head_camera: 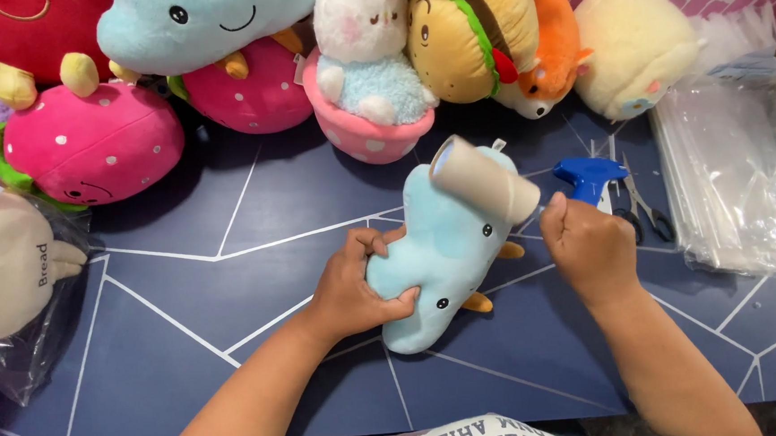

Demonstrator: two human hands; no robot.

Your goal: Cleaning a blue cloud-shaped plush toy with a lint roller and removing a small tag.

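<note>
1. Head view: my left hand (357, 292) is squeezing the light blue plush (439, 251) lying mid-tabletop (187, 311), grip closed on its near-left edge.
2. My right hand (587, 246) is fisted around the lint roller (484, 178), pressing on the plush's far end.
3. Risk, I judge: the plush sliding if my left grip slackens.
4. Both forearms are angling inward from near.

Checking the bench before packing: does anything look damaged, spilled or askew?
Nothing stands out. The left hand grips the light blue plush toy, the right hand holds a lint roller on it.
</note>
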